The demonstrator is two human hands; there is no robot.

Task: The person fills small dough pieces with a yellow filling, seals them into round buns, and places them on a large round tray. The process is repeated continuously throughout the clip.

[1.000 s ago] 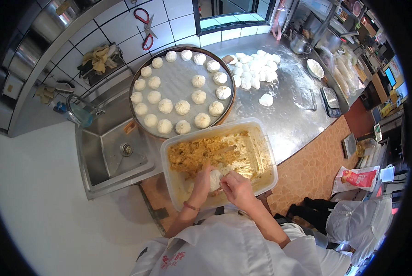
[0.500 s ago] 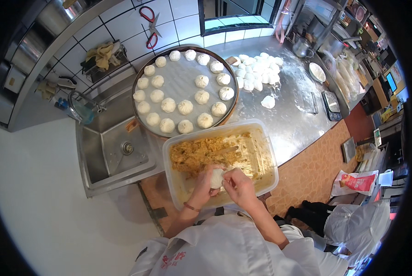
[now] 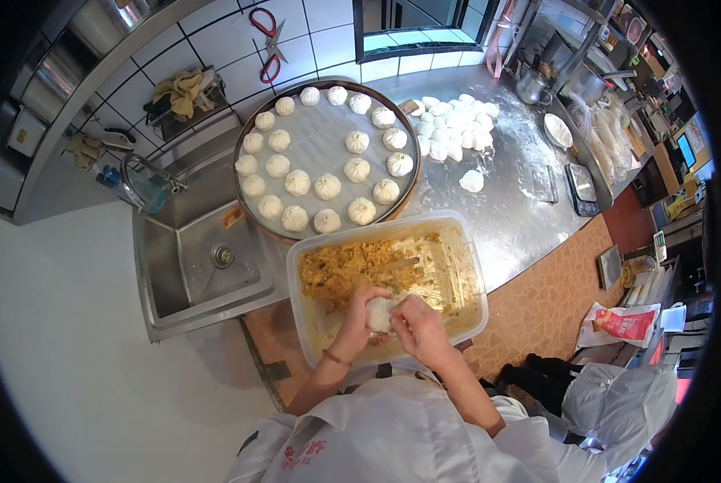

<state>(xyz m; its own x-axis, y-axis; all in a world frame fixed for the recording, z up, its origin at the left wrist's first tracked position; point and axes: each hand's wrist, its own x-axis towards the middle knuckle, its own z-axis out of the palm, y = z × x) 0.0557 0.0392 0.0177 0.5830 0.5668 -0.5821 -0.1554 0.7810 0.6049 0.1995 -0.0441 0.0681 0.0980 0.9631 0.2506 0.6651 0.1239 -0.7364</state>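
Over the near part of a translucent plastic tub (image 3: 479, 282), my left hand (image 3: 356, 322) cups a white dough bun (image 3: 379, 313) from its left side. The fingers of my right hand (image 3: 418, 326) pinch together at the bun's right edge. Its underside and my lower fingers are partly hidden. Brownish-yellow chopped filling (image 3: 332, 270) fills the left part of the tub, and a flat stick or spatula (image 3: 399, 264) lies across it. Beyond the tub, a large round steamer tray (image 3: 316, 145) carries many pleated buns set out in curved rows.
A pile of floured dough pieces (image 3: 457, 125) and one flattened dough round (image 3: 471, 181) lie on the steel counter (image 3: 513, 225). A digital scale (image 3: 581, 189) and a white bowl (image 3: 557, 130) stand to the right. At left is a sink (image 3: 183, 274). A person in white (image 3: 618, 394) stands at lower right.
My right fingers still pinch at the bun's edge, with a slight shift of the bun in my left hand. The whole view has moved a little.
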